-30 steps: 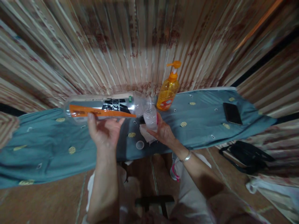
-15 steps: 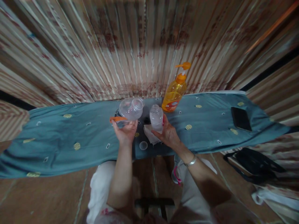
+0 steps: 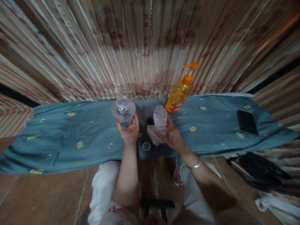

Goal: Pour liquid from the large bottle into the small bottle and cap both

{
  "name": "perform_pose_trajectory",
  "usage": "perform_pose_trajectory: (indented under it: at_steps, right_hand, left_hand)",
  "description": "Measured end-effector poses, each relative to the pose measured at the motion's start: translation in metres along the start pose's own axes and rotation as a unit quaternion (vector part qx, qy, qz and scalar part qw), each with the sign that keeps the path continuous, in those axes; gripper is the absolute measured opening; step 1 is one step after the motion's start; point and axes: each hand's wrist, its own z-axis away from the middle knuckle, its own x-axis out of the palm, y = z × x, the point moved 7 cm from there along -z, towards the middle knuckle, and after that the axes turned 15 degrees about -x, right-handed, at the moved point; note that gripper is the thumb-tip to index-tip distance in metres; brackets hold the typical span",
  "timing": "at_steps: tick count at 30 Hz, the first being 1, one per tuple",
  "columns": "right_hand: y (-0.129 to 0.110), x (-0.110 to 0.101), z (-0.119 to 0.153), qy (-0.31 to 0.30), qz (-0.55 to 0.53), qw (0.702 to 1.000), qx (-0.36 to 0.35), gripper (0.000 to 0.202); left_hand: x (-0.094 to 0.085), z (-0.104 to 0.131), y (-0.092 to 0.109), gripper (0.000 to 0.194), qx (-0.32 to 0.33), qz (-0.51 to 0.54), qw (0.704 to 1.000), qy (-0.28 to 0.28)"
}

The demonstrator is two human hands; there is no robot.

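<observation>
My left hand (image 3: 129, 129) is wrapped round the lower part of a clear, wide-bodied plastic bottle (image 3: 123, 109). Its round open neck faces up, and a bit of orange shows low on it near my thumb. Closed on the right side of a small clear bottle (image 3: 160, 120) is my right hand (image 3: 173, 136). That bottle stands nearly upright, uncapped, with a cloudy look; something pink shows at its right edge by my fingers. Below it lie a crumpled white tissue (image 3: 154, 137) and a small clear round disc or cap (image 3: 146, 146).
An orange pump bottle (image 3: 179, 97) of liquid stands behind my right hand. A black phone-like slab (image 3: 247, 122) lies at the right of the cloth-covered table (image 3: 93, 140). A striped curtain (image 3: 131, 47) hangs behind, and a black bag (image 3: 260, 168) is at lower right.
My left hand has turned the wide bottle from leaning right to upright, its neck now up and the orange part mostly hidden. The small bottle stays in my right hand; the view shifts slightly.
</observation>
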Motion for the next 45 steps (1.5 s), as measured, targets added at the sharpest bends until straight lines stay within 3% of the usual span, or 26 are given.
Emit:
perform_pose_trajectory:
  at_steps: [5, 14, 21, 24, 26, 27, 31, 36, 41, 45]
  right_hand:
    - [-0.001, -0.001, -0.001, -0.006, -0.002, 1.000, 0.003, 0.110]
    - [-0.004, -0.003, -0.001, -0.005, 0.016, 1.000, -0.006, 0.107]
    - [-0.006, -0.003, -0.003, -0.017, 0.031, 0.999, -0.003, 0.108]
    - [-0.008, -0.003, -0.005, -0.018, 0.036, 0.999, -0.001, 0.108]
    - [-0.009, -0.004, -0.007, -0.022, 0.029, 0.999, 0.001, 0.108]
    - [-0.010, -0.005, -0.007, -0.024, 0.024, 0.999, 0.003, 0.108]
    - [-0.014, -0.012, -0.009, -0.027, -0.005, 1.000, 0.005, 0.103]
    - [-0.018, -0.018, -0.008, -0.029, -0.054, 0.998, -0.004, 0.091]
    - [-0.012, -0.026, -0.009, 0.001, -0.111, 0.994, 0.020, 0.076]
    - [-0.001, -0.032, -0.009, 0.020, -0.157, 0.986, 0.048, 0.070]
  left_hand:
    - [0.003, 0.002, -0.001, 0.075, -0.017, 0.064, 0.998, -0.026]
    - [-0.001, 0.002, -0.002, 0.078, -0.032, 0.062, 0.998, -0.010]
    - [-0.007, 0.007, 0.001, 0.083, -0.015, -0.022, 1.000, -0.007]
    - [-0.019, 0.007, -0.007, 0.060, -0.011, -0.107, 0.994, 0.000]
    - [-0.027, 0.006, -0.018, 0.034, -0.010, -0.179, 0.984, 0.002]
    - [-0.031, 0.006, -0.024, 0.030, -0.005, -0.215, 0.977, -0.001]
    - [-0.035, 0.004, -0.047, 0.057, 0.031, -0.340, 0.939, -0.030]
    - [-0.021, 0.000, -0.072, 0.078, 0.035, -0.445, 0.892, -0.077]
    - [-0.016, -0.017, -0.086, 0.036, 0.013, -0.499, 0.861, -0.096]
    - [-0.020, -0.031, -0.088, 0.039, 0.001, -0.521, 0.848, -0.096]
